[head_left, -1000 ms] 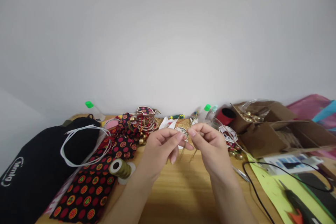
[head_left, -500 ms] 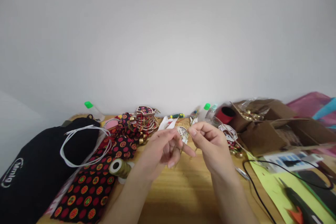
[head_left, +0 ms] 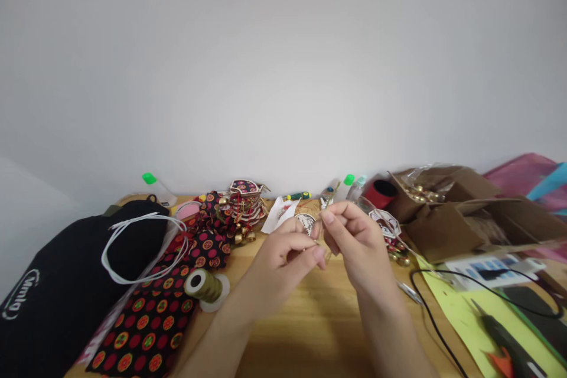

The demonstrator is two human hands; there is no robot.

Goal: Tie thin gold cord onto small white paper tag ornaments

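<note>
Above the middle of the wooden table (head_left: 305,331), my two hands come close together over a thin olive-gold cord (head_left: 335,192). My right hand (head_left: 354,236) pinches the cord between thumb and forefinger, and a short end sticks up above the fingertips. Lower and to the left, my left hand (head_left: 287,257) is closed with thumb against forefinger on a lower stretch of the same cord. A round printed disc (head_left: 305,222) lies behind the hands, partly hidden by them. Left of my left wrist stands a spool of olive thread (head_left: 206,288).
Patterned fabric (head_left: 146,325), a black bag (head_left: 75,271) and a coiled white cable (head_left: 106,254) lie left. Bells and ornaments (head_left: 243,207) are piled behind. At right are cardboard boxes (head_left: 443,236), yellow paper (head_left: 447,301), a black cable (head_left: 425,301) and a glue gun (head_left: 509,336).
My left hand has turned and drawn its spread fingers in, its thumb now pressed to the forefinger. My right hand keeps its pinch nearly in place.
</note>
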